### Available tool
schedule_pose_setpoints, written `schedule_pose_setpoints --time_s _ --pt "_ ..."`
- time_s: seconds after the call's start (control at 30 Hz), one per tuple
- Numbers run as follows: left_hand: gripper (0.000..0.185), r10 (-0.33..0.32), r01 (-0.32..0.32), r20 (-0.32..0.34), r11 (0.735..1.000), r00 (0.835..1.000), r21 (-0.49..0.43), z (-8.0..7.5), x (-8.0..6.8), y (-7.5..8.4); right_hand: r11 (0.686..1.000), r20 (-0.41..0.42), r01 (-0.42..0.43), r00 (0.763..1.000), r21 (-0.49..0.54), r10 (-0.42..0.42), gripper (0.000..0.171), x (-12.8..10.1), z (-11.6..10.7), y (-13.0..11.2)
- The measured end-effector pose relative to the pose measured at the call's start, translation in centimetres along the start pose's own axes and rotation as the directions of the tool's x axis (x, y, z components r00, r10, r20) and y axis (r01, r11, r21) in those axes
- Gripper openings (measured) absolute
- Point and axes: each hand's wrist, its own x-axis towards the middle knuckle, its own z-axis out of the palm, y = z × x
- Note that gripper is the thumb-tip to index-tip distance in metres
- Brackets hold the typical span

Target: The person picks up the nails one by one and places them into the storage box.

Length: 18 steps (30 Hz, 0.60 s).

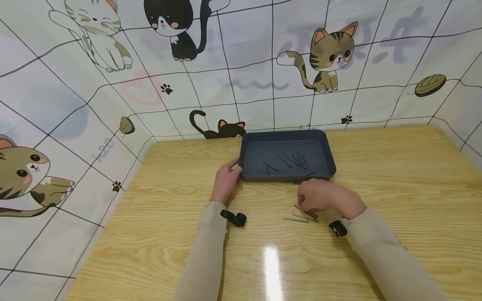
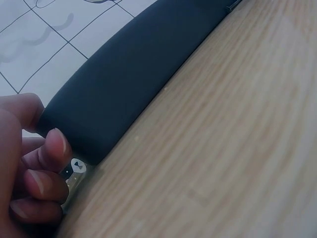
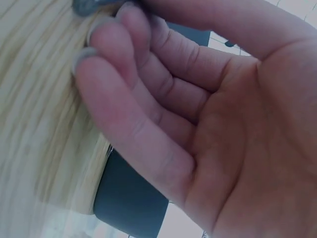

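A dark blue-grey rectangular tray (image 1: 278, 179) stands at the back of the table with several thin nails (image 1: 284, 161) scattered in it. My left hand (image 1: 226, 180) holds the tray's front left corner, thumb and fingers about the corner wall in the left wrist view. In front of the tray, my right hand (image 1: 318, 195) is low over a small group of loose nails (image 1: 296, 220) on the table. Its fingers are curled, and a grey nail head (image 3: 85, 6) shows at the fingertips in the right wrist view; most of that nail is hidden.
Another nail (image 1: 297, 183) lies just by the tray's front wall, partly behind the right hand. The wood-grain table (image 1: 169, 234) meets a cat-patterned wall covering (image 1: 256, 100) behind the tray and at the left. Both wrists carry small black cameras (image 1: 234, 218).
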Motion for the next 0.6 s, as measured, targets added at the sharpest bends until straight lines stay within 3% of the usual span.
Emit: schedule_pose_setpoints --time_s 0.6 --pt "0.043 0.007 -0.007 -0.006 1.000 1.000 0.003 0.0 -0.2 -0.1 0.985 0.055 -0.040 0.998 0.171 0.031 0.009 0.7 0.3 1.2"
